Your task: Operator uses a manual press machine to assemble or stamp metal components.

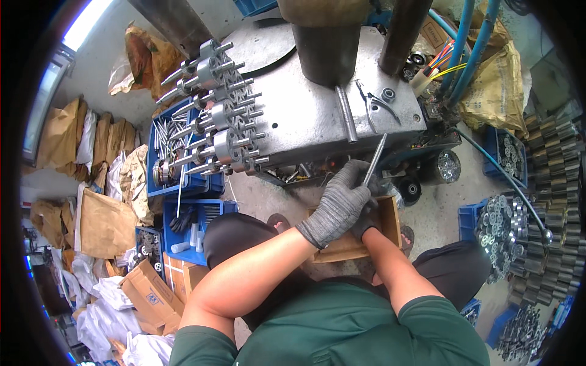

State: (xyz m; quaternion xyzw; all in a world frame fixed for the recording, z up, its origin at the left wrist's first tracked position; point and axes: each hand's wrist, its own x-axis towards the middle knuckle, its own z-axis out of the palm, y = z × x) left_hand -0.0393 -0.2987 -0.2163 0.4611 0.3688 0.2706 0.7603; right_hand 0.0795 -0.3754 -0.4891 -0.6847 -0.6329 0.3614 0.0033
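In a grey knit glove, my left hand (pixel 339 206) is closed around a slim steel shaft (pixel 375 161). The shaft tilts up and slightly right, with its narrow tip over the front edge of the metal press table (pixel 287 116). Just below and behind it is my gloved right hand (pixel 366 222), its fingers mostly hidden. Under both hands stands an open wooden box (pixel 388 221). On the table ahead lie a steel rod (pixel 346 116), pliers (pixel 373 108) and a small bearing (pixel 388 94). Several shafts fitted with round metal cores (pixel 227 146) line the table's left side.
A thick press ram (pixel 329 55) comes down over the table. Left of it, a blue bin (pixel 160 177) holds thin rods. Stacked metal rings (pixel 500 229) and a blue hose (pixel 506 177) are at the right. Cardboard (pixel 152 296) and wrapped bundles line the left.
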